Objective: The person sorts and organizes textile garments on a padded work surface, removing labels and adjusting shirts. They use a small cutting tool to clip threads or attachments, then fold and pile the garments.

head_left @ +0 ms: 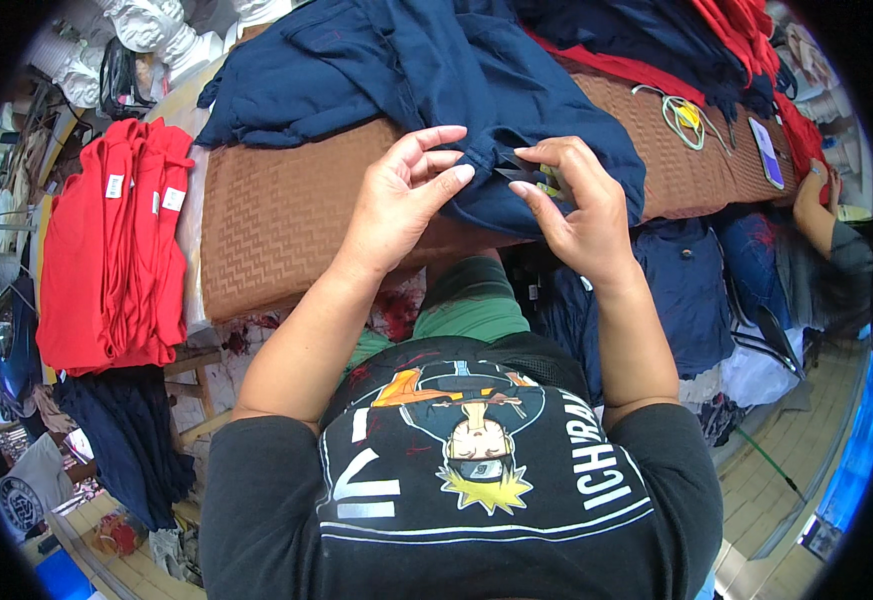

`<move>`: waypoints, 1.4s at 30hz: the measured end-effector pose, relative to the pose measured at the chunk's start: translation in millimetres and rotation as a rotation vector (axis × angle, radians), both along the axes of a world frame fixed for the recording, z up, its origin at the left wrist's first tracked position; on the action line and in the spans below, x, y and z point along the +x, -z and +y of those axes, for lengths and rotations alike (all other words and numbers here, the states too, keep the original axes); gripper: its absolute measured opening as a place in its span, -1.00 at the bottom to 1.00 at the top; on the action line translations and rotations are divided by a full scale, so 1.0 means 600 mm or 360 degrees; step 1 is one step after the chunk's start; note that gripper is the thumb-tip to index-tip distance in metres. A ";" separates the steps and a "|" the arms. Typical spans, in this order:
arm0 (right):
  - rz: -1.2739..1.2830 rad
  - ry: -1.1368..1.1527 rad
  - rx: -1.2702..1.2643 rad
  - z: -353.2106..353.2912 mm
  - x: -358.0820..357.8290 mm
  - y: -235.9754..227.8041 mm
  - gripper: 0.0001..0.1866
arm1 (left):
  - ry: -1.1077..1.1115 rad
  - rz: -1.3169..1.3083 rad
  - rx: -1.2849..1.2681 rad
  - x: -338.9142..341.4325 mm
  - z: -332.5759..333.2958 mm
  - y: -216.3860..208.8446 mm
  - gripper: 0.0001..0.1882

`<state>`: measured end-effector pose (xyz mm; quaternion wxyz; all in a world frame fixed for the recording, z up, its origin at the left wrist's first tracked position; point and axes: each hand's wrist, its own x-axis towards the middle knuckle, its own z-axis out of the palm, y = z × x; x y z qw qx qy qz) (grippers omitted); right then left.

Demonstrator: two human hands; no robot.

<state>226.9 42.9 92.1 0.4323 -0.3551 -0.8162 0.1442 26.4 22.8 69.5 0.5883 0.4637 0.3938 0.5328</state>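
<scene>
A navy blue garment [426,70] lies spread over the far and middle part of the table [276,215], which is covered with a brown zigzag-textured cloth; the garment's near edge hangs over the table's near side, just in front of the person. At that edge the right hand [581,205] has its fingers [541,200] closed on a fold of the navy fabric, together with a small dark tool [516,168] with a yellowish part, too small to tell exactly what kind. The left hand [401,195] sits just to the left, thumb and forefinger pinching the same fold, the other fingers spread open and raised.

To the left, a stack of folded red garments [111,250] with white tags rests on a lower surface beside the table, and a dark blue garment [121,440] hangs below it. On the far right of the table lie a coiled yellow-green cord [684,118], a flat phone-like thing [766,152] and more red fabric [746,40]. More dark blue clothing [686,290] hangs below the table's right end. At the far right edge, another person's hand [814,190] rests near the table.
</scene>
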 end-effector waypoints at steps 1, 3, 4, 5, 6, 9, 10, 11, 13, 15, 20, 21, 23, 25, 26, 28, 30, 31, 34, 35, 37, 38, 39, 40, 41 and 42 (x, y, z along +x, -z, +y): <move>-0.0017 0.0000 0.0039 0.000 -0.003 -0.001 -0.75 | -0.0002 0.0024 0.0007 0.000 0.000 0.000 -0.54; -0.0050 0.0001 0.0118 0.000 -0.007 -0.003 -0.77 | 0.0001 0.0054 0.0020 0.001 -0.001 0.002 -0.54; -0.0084 0.0006 0.0147 0.000 -0.010 -0.002 -0.77 | 0.0004 0.0060 0.0026 0.001 -0.001 0.003 -0.54; -0.0119 0.0011 0.0177 0.001 -0.011 0.000 -0.78 | 0.0007 0.0064 0.0034 0.002 -0.001 0.003 -0.54; -0.0154 0.0015 0.0207 0.002 -0.012 0.001 -0.78 | 0.0010 0.0053 0.0033 0.003 -0.001 0.003 -0.55; -0.0238 0.0042 0.0290 0.007 -0.006 0.001 -0.79 | 0.0012 0.0104 0.0042 0.007 -0.004 0.001 -0.59; -0.0150 0.0064 0.0261 0.008 -0.004 -0.001 -0.79 | 0.0008 0.0176 0.0054 0.009 -0.002 0.002 -0.63; -0.0058 0.0089 0.0236 0.011 -0.004 -0.005 -0.79 | 0.0005 0.0253 0.0071 0.009 0.002 0.000 -0.66; 0.0104 0.0187 0.0178 0.005 0.003 -0.022 -0.78 | -0.0153 0.0480 0.0311 -0.004 0.021 -0.007 -0.76; 0.0245 0.0321 0.0267 0.017 0.025 -0.021 -0.77 | -0.0619 0.0438 0.0574 -0.052 0.048 -0.052 -0.79; 0.0593 0.0609 -0.0020 0.032 0.075 0.004 -0.75 | -0.1566 0.0095 0.0615 -0.350 0.034 -0.046 -0.68; 0.0735 0.0625 -0.0074 0.030 0.091 0.012 -0.76 | -0.1625 0.0037 0.0683 -0.379 0.009 -0.036 -0.65; 0.0583 0.0849 -0.0145 0.039 0.146 0.045 -0.72 | -0.1708 0.0280 0.0659 -0.388 -0.055 -0.031 -0.63; 0.0447 0.1025 -0.0279 0.045 0.167 0.067 -0.73 | -0.1872 0.0669 0.0623 -0.389 -0.084 -0.020 -0.60; 0.0381 0.1104 -0.0346 0.052 0.170 0.077 -0.73 | -0.1954 0.0870 0.0605 -0.388 -0.094 -0.017 -0.59; 0.0321 0.1021 -0.0412 0.057 0.177 0.096 -0.77 | -0.1641 0.1021 0.0591 -0.347 -0.093 -0.020 -0.58; 0.0279 0.0934 -0.0390 0.066 0.175 0.119 -0.82 | -0.1268 0.1209 0.0573 -0.287 -0.086 -0.017 -0.57; 0.0167 0.0953 -0.0348 0.072 0.170 0.125 -0.81 | -0.1049 0.1319 0.0557 -0.253 -0.080 -0.010 -0.55; 0.0082 0.0997 -0.0336 0.084 0.141 0.129 -0.77 | -0.0699 0.1742 0.0608 -0.153 -0.065 0.029 -0.52; 0.0028 0.1028 -0.0276 0.098 0.146 0.143 -0.70 | -0.0625 0.2032 0.0676 -0.128 -0.064 0.041 -0.51; -0.0017 0.1154 -0.0273 0.113 0.127 0.152 -0.58 | -0.0309 0.2388 0.0653 -0.105 -0.069 0.051 -0.54; -0.0004 0.1132 -0.0346 0.119 0.121 0.156 -0.49 | -0.0255 0.2389 0.0640 -0.116 -0.057 0.067 -0.61; -0.0125 0.0959 -0.0412 0.129 0.132 0.166 -0.47 | -0.0330 0.1963 0.0557 -0.125 -0.039 0.051 -0.65; -0.0144 0.0891 -0.0439 0.145 0.142 0.173 -0.51 | -0.0388 0.1537 0.0471 -0.139 -0.013 0.028 -0.68; -0.0158 0.0814 -0.0473 0.160 0.148 0.180 -0.56 | -0.0437 0.1119 0.0373 -0.156 0.010 0.000 -0.72; 0.0141 0.0623 -0.0773 0.163 0.141 0.151 -0.62 | -0.0527 0.0714 0.0457 -0.178 0.022 -0.046 -0.76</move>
